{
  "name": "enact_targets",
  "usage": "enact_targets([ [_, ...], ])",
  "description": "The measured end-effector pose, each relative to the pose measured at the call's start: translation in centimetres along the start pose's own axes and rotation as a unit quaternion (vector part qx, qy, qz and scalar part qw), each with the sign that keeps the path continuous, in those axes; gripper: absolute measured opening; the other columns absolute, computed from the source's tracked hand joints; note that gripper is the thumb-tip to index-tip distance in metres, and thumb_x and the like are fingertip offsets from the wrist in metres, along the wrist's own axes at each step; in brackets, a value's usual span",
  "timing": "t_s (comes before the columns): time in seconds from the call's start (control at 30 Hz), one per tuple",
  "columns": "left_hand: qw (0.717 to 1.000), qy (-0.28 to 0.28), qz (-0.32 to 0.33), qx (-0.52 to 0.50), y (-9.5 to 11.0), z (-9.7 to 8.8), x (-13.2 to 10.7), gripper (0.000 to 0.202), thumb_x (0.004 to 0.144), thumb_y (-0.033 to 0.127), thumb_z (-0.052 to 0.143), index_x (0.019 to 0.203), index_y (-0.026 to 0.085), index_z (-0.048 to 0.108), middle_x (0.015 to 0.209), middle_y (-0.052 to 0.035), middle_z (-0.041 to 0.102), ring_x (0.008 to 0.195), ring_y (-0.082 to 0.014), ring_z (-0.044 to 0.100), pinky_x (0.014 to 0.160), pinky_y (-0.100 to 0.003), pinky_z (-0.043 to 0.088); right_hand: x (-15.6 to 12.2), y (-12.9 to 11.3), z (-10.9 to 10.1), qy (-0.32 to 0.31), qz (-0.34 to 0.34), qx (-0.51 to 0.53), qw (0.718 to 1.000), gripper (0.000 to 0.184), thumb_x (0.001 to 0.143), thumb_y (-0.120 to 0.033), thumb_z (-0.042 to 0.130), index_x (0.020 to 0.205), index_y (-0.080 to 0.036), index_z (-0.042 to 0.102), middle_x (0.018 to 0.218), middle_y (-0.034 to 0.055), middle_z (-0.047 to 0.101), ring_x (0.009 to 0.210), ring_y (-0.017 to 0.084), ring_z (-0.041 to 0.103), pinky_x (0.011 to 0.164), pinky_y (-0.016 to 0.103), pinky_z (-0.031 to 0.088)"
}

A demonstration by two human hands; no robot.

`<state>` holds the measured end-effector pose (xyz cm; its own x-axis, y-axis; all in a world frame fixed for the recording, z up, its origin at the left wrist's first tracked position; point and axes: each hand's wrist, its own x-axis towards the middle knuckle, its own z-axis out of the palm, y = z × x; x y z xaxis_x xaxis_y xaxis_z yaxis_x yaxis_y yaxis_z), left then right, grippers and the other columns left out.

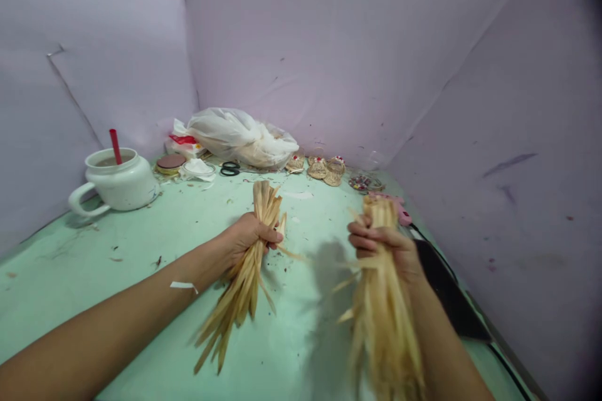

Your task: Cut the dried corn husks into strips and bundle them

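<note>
My left hand point(256, 235) is closed around a bundle of dried leaf strips point(242, 291), whose loose ends fan out down and to the left over the green table. In my right hand point(385, 241) is a second, thicker bundle of pale dried leaf strips point(383, 319), gripped near its top and hanging towards me. The lower part of that bundle is blurred. A few strips stick out sideways from both bundles. The two hands are apart, with table surface between them.
Along the back lie a white plastic bag point(239, 138), black-handled scissors point(230, 168), small woven items point(325, 169) and beads point(360, 183). A white mug point(122, 182) with a red straw stands left. At right are a pink glue gun point(403, 210) and a dark flat object point(446, 291) near cables.
</note>
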<state>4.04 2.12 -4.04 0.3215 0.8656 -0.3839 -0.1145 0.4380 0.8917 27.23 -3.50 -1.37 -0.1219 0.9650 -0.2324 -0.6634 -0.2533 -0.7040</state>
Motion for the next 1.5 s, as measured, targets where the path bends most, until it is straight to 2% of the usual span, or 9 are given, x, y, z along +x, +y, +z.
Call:
enact_targets([
  [0.1,1.000,0.001,-0.024,-0.008,0.1,-0.8,0.5,0.022,0.045,0.007,0.067,0.060,0.014,0.052,0.044,0.0031,0.049,0.037,-0.0083,0.046,0.036,-0.019,0.034,-0.9,-2.7,-1.6,-0.035,-0.086,0.030,0.995,0.017,0.055,-0.013,0.061,0.069,-0.021,0.054,0.058,-0.0063,0.045,0.040,0.002,0.029,0.029,0.010,0.022],
  [0.2,1.000,0.003,-0.023,-0.007,-0.2,-0.9,0.6,0.022,0.045,0.008,0.068,0.060,0.014,0.052,0.045,0.0032,0.049,0.038,-0.0085,0.046,0.035,-0.018,0.034,-0.9,-2.7,-1.6,-0.034,-0.105,0.009,0.994,0.023,0.056,-0.015,0.063,0.078,-0.021,0.058,0.059,-0.0067,0.046,0.040,0.003,0.032,0.031,0.010,0.027],
  [0.4,0.999,-0.052,0.010,-0.004,-0.7,1.2,-1.0,0.022,0.047,0.014,0.071,0.062,0.011,0.057,0.048,0.0007,0.055,0.039,-0.0073,0.047,0.035,-0.016,0.036,1.2,4.8,1.6,0.034,0.081,-0.054,0.995,0.039,0.055,-0.018,0.075,0.092,-0.014,0.062,0.059,-0.0037,0.057,0.049,0.007,0.053,0.047,0.016,0.045],
  [0.57,0.996,-0.086,0.015,-0.029,-1.0,2.0,-1.7,0.023,0.045,0.013,0.070,0.065,0.009,0.060,0.050,-0.0008,0.057,0.041,-0.0083,0.049,0.033,-0.016,0.038,1.2,8.5,3.0,-0.018,0.091,-0.081,0.992,0.032,0.061,-0.028,0.074,0.085,-0.010,0.064,0.061,0.0054,0.066,0.055,0.016,0.063,0.054,0.025,0.050],
  [0.7,0.994,-0.100,-0.020,-0.029,-1.1,1.8,-1.5,0.020,0.047,0.008,0.068,0.065,0.008,0.060,0.052,-0.0045,0.061,0.044,-0.0128,0.057,0.034,-0.017,0.041,1.0,7.5,2.9,0.002,0.114,-0.070,0.991,0.026,0.057,-0.015,0.072,0.082,-0.010,0.065,0.061,0.0059,0.067,0.055,0.017,0.063,0.055,0.027,0.051],
  [0.9,0.990,-0.070,-0.087,-0.081,-0.9,1.6,-1.1,0.016,0.058,0.005,0.062,0.074,0.008,0.061,0.066,-0.0112,0.068,0.054,-0.0153,0.063,0.044,-0.020,0.049,1.4,5.8,2.3,0.151,0.079,-0.059,0.984,0.008,0.057,-0.007,0.063,0.063,-0.011,0.066,0.051,0.0027,0.063,0.048,0.011,0.060,0.051,0.019,0.049],
  [1.2,0.991,-0.113,-0.055,-0.048,-2.2,2.4,-1.4,0.018,0.051,0.005,0.060,0.069,0.004,0.066,0.059,-0.0096,0.066,0.049,-0.0146,0.059,0.045,-0.022,0.048,1.2,7.9,2.7,0.097,0.003,-0.197,0.976,0.019,0.051,-0.021,0.075,0.059,-0.010,0.061,0.043,-0.0003,0.056,0.042,0.010,0.052,0.041,0.018,0.039],
  [1.4,0.993,-0.071,-0.048,-0.087,-1.7,2.5,-1.5,0.026,0.046,0.006,0.065,0.072,0.006,0.066,0.063,-0.0097,0.068,0.056,-0.0193,0.062,0.056,-0.029,0.051,1.1,7.1,2.8,0.135,-0.007,-0.208,0.969,0.017,0.048,-0.016,0.071,0.057,-0.013,0.058,0.040,-0.0039,0.052,0.037,0.008,0.046,0.040,0.021,0.039],
  [1.5,0.994,-0.039,-0.061,-0.082,-1.3,2.1,-1.5,0.019,0.046,0.006,0.065,0.065,0.007,0.063,0.055,-0.0070,0.065,0.048,-0.0166,0.059,0.050,-0.027,0.048,1.1,6.8,2.7,0.137,-0.013,-0.219,0.966,0.017,0.048,-0.017,0.071,0.055,-0.013,0.056,0.038,-0.0039,0.050,0.036,0.008,0.043,0.039,0.020,0.036],
])
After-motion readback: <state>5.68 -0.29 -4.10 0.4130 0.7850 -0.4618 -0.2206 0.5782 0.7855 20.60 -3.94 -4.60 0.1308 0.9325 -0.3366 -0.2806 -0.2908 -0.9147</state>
